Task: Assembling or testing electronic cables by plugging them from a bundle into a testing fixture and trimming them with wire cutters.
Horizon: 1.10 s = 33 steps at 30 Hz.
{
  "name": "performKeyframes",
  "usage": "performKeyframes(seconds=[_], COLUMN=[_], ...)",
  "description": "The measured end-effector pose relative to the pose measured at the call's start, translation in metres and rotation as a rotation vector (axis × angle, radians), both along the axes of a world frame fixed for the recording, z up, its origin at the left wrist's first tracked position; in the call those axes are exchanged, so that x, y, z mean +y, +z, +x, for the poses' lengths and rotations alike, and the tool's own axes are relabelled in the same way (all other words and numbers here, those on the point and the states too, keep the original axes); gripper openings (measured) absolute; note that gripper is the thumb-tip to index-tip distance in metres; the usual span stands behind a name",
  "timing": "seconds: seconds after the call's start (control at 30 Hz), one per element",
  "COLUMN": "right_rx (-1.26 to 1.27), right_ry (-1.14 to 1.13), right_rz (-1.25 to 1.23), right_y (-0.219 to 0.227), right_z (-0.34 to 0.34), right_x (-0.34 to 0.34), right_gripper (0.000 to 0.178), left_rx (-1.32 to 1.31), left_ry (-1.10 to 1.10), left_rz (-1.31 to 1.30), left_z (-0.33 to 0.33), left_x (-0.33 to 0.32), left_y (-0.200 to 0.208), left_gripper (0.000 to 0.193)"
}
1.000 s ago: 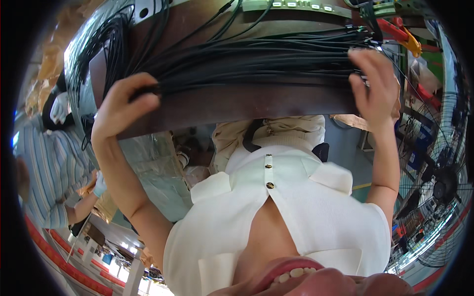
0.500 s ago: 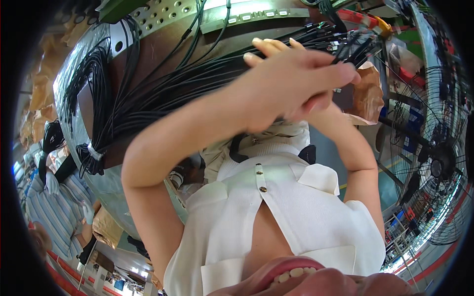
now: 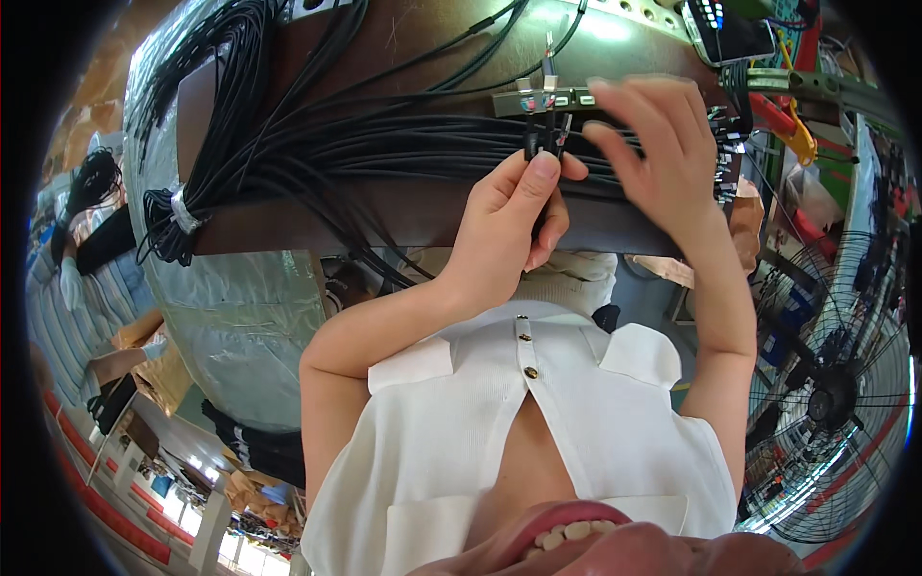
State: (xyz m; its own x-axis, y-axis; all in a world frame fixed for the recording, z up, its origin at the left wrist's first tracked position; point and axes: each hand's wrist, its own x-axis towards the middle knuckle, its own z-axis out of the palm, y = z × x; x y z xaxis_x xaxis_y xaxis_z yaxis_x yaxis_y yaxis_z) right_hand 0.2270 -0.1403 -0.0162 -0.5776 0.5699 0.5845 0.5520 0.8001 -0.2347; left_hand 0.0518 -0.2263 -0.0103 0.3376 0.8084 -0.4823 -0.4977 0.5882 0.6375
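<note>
In front of my chest, my left hand [image 3: 509, 221] is closed on a few black cables [image 3: 534, 144], thumb pressed across them. Their stripped ends, with small connectors and thin coloured wires, point upward past the thumb. My right hand [image 3: 663, 144] is raised just to the right, its fingers apart and slightly blurred, with nothing visible in them. Beneath both hands a thick bundle of black cables [image 3: 384, 144] runs across the brown table [image 3: 423, 216]. Behind the held ends lies a metal strip with small light-coloured pieces [image 3: 576, 99].
A tie [image 3: 182, 209] gathers the cable loops at the table's left. Toward the right lie many loose connector ends [image 3: 727, 158], a phone-like device [image 3: 735, 34] and a red-and-yellow tool [image 3: 797, 134]. A large wire-caged fan [image 3: 831, 394] stands beyond. Another person in a striped garment [image 3: 72, 307] is at far left.
My left hand has drawn back leftward from the cable ends at the right and now holds a few upright. The right hand has risen beside it, fingers spread. The view has shifted.
</note>
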Motion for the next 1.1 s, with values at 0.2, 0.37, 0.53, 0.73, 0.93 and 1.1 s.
performKeyframes(seconds=[0.2,0.37,0.53,0.73,0.93,1.1], right_rx=[-0.122,0.19,0.258,0.151,0.397,0.759], right_ry=[0.05,-0.059,-0.045,-0.083,0.003,-0.014], right_rz=[0.164,-0.326,-0.719,-0.609,-1.066,-1.41], right_y=[-0.005,-0.006,-0.002,-0.003,0.034,0.029], right_z=[-0.005,-0.011,-0.017,-0.017,-0.011,-0.023], right_x=[-0.004,0.009,0.012,0.009,0.015,-0.003], right_gripper=[0.027,0.016,0.014,0.012,0.025,0.017], left_rx=[0.092,0.341,-0.011,0.07,0.31,0.399], left_ry=[-0.182,0.309,0.016,-0.034,-0.119,-0.03], left_rz=[0.0,0.492,0.168,0.239,0.347,0.408], left_z=[-0.016,-0.033,-0.033,-0.022,-0.017,-0.012], left_x=[-0.01,-0.017,-0.017,-0.016,-0.01,-0.003], left_y=[-0.001,-0.002,0.009,0.001,0.006,0.009], left_gripper=[0.036,0.028,0.033,0.035,0.035,0.032])
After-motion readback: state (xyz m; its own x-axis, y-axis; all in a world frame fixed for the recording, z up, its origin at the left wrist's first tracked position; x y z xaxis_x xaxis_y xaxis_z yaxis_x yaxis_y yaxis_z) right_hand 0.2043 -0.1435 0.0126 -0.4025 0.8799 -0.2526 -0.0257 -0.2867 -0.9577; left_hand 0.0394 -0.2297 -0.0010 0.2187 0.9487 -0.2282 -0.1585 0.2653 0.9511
